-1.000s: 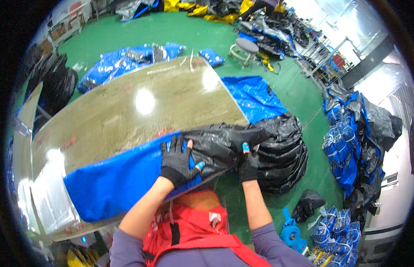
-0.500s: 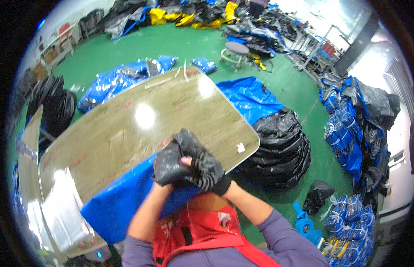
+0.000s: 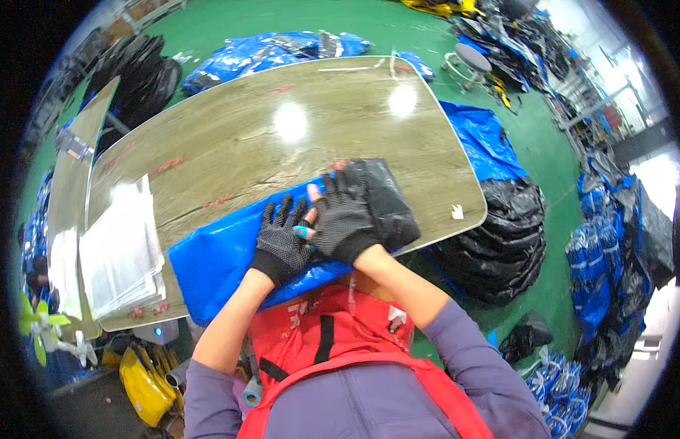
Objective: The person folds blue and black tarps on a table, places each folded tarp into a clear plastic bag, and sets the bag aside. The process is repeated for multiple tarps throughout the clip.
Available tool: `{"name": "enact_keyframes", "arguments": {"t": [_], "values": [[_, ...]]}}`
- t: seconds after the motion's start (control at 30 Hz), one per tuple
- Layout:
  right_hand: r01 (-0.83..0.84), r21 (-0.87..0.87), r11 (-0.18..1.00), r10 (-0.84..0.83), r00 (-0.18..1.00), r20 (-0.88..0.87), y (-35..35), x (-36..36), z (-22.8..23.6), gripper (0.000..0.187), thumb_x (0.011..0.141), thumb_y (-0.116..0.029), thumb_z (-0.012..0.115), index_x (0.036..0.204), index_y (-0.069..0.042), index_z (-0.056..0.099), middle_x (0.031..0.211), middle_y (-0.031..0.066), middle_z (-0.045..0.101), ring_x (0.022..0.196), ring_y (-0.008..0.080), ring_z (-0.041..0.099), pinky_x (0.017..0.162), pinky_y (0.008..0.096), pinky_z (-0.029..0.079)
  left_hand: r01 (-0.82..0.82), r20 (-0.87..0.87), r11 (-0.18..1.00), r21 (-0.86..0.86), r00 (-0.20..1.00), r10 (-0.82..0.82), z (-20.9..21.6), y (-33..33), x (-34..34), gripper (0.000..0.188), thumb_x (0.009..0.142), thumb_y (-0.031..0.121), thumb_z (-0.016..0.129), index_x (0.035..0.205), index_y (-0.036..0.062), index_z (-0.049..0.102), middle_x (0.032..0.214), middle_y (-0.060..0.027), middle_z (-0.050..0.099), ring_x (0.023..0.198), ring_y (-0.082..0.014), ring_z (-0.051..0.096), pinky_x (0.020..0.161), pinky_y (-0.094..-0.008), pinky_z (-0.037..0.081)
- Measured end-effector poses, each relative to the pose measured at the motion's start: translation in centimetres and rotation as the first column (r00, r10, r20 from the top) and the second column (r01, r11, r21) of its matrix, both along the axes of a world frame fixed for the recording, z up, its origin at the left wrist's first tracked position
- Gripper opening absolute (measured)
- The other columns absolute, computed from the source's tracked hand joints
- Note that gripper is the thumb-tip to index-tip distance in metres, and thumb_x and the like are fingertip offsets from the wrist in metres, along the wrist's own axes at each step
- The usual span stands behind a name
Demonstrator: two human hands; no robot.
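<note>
The folded blue-and-black plastic sheet (image 3: 212, 252) lies along the near edge of the wood-grain table (image 3: 230, 154). The gloved left hand (image 3: 284, 238) presses its blue part, fingers spread; the gloved right hand (image 3: 346, 219), also wide, lies where blue meets black. Smoothing outward with even pressure should keep the fold flat.

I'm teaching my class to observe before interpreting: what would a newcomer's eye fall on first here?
Probably the bright blue sheet along the table's near edge, with a black sheet at its right end and dark gloves resting on it. The red apron stands out just below. Right of the table, a crumpled black heap looms.
</note>
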State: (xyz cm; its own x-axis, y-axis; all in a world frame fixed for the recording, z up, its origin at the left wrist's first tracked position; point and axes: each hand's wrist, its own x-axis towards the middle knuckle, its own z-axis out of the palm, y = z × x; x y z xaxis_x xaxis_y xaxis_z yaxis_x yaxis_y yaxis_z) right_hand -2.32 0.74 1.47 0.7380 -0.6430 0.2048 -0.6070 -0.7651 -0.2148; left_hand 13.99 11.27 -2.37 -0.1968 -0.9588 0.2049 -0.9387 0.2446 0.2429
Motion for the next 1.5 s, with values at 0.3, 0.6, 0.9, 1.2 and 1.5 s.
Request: {"name": "enact_keyframes", "arguments": {"t": [0.3, 0.6, 0.9, 1.2, 1.5], "values": [[-0.142, 0.083, 0.986, 0.15, 0.983, -0.105, 3.9, 4.7, -1.6, 0.08, 0.082, -0.061, 0.05, 0.147, -0.017, 0.034, 0.149, 0.0283, 0.027, 0.138, 0.0522, 0.017, 0.104, 0.0739, 0.001, -0.839, -0.223, 0.542, -0.035, 0.535, 0.815, -5.4, 15.0, 13.4, 0.076, 0.09, 0.045, 0.055, 0.146, 0.0011, 0.029, 0.147, -0.0269, 0.032, 0.136, -0.0427, 0.031, 0.114, -0.0475, 0.02], [-0.085, 0.129, 0.988, 0.104, 0.984, -0.146, 5.4, 7.0, -2.5, 0.068, 0.084, -0.058, 0.051, 0.142, -0.024, 0.042, 0.15, 0.025, 0.028, 0.139, 0.0493, 0.019, 0.104, 0.0737, 0.004, -0.521, -0.949, 0.823, 0.226, 0.071, 0.306, -7.0, 21.3, 12.3, 0.061, 0.09, 0.028, 0.058, 0.141, 0.0052, 0.034, 0.136, -0.0156, 0.046, 0.118, -0.0292, 0.049, 0.095, -0.0426, 0.043], [-0.199, 0.003, 0.98, 0.197, 0.971, 0.138, 7.5, 0.6, -6.0, 0.044, 0.085, -0.028, 0.056, 0.127, -0.014, 0.054, 0.126, 0.0165, 0.056, 0.118, 0.0323, 0.053, 0.106, 0.0558, 0.03, -0.266, -0.862, 0.899, 0.348, -0.469, 0.195, 4.5, 17.0, 4.4, 0.066, 0.091, 0.038, 0.052, 0.14, -0.002, 0.035, 0.134, -0.0219, 0.047, 0.117, -0.0352, 0.051, 0.1, -0.0491, 0.043], [-0.727, 0.573, 0.378, -0.274, 0.503, 0.819, 6.8, -1.1, -8.4, 0.053, 0.101, -0.028, 0.041, 0.147, -0.007, 0.026, 0.147, 0.0144, 0.035, 0.135, 0.0252, 0.034, 0.116, 0.038, 0.026, 0.189, -0.062, 0.963, -0.194, 0.977, -0.204, 7.2, -1.6, -6.4, 0.087, 0.084, 0.072, 0.037, 0.148, 0.0116, 0.033, 0.15, -0.0256, 0.027, 0.141, -0.0473, 0.017, 0.112, -0.0608, 0.001], [-0.843, 0.528, 0.1, -0.561, 0.391, 0.73, 8.4, -1.7, -9.9, 0.053, 0.103, -0.027, 0.035, 0.15, -0.007, 0.02, 0.153, 0.0135, 0.026, 0.14, 0.0255, 0.027, 0.117, 0.0386, 0.02, 0.339, 0.176, 0.941, 0.004, 0.926, -0.334, 4.3, -7.7, -8.5, 0.075, 0.086, 0.068, 0.04, 0.144, 0.0206, 0.04, 0.149, -0.0159, 0.035, 0.14, -0.044, 0.022, 0.11, -0.0651, 0.003]]}}
